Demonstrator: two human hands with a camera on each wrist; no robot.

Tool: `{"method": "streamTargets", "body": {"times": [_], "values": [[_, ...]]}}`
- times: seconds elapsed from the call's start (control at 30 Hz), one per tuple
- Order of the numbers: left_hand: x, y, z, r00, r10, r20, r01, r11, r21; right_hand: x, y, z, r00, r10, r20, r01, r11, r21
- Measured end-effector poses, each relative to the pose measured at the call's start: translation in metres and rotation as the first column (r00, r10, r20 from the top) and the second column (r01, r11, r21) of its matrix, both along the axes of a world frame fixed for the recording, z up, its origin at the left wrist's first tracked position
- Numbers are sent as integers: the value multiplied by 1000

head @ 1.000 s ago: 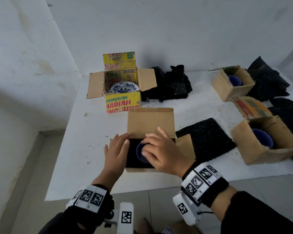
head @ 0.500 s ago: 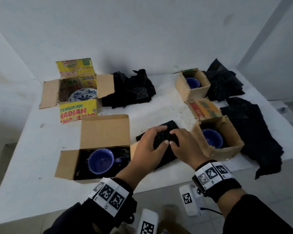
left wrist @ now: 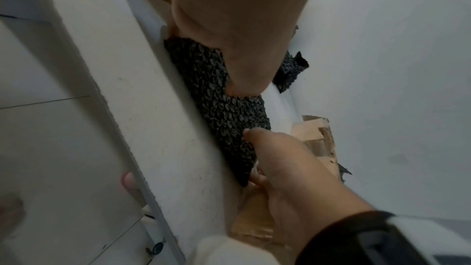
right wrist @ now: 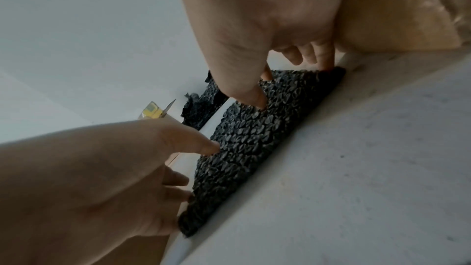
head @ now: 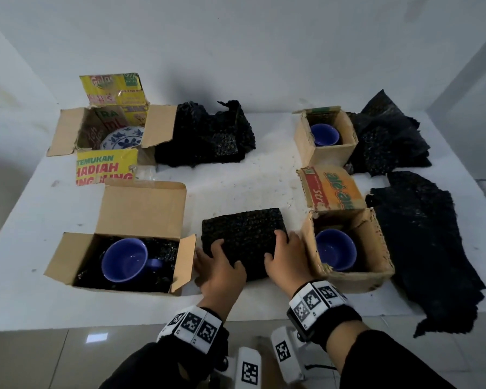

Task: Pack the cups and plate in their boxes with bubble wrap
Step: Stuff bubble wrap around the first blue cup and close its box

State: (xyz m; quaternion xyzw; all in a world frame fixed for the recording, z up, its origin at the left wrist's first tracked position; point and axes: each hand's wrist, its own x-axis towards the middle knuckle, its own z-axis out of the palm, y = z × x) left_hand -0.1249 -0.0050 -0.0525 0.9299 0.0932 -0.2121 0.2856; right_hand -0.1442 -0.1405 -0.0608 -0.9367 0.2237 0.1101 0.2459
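Observation:
A folded black bubble wrap pad (head: 243,234) lies flat on the white table (head: 236,186) between two open boxes. My left hand (head: 219,265) grips the pad's near left corner, thumb on top. My right hand (head: 285,256) grips its near right side. In the right wrist view the left hand's fingers (right wrist: 178,188) curl at the edge of the pad (right wrist: 254,138). The near left box (head: 65,265) holds a blue cup (head: 124,259) on black wrap. The near right box (head: 357,279) holds a second blue cup (head: 335,249).
A far right box (head: 331,155) holds a third blue cup (head: 324,134). At the far left a yellow printed box (head: 104,169) holds a blue-and-white plate (head: 122,137). Loose black wrap (head: 208,136) lies at the back centre; a long sheet (head: 421,242) hangs over the right front edge.
Both hands left the cup in the near left box and moved right onto the folded pad. They then slid from its top to its near corners.

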Motion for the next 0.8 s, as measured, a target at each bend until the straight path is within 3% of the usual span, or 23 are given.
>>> {"method": "streamTargets", "body": {"times": [0.13, 0.3, 0.47, 0.6, 0.7, 0.8], "values": [[5, -5, 4, 992, 113, -50, -115, 993, -23, 3, -2, -2, 1000, -19, -4, 19, 999, 42], [11, -1, 6, 971, 213, -106, -232, 947, -223, 1, -9, -3, 996, -78, -46, 88, 960, 265], [14, -14, 26, 990, 143, -12, -139, 937, -320, -1, -6, 12, 988, -135, 77, 91, 906, 413], [17, -22, 54, 988, 62, 141, -2, 920, -391, -1, 0, 40, 959, -159, 235, 53, 914, 402], [25, -18, 79, 964, 75, 255, 63, 868, -493, 5, 6, 68, 901, -194, 387, 21, 912, 409], [41, 5, 107, 941, 177, 289, 48, 775, -630, 15, 16, 93, 845, -213, 490, -20, 904, 427]]}}
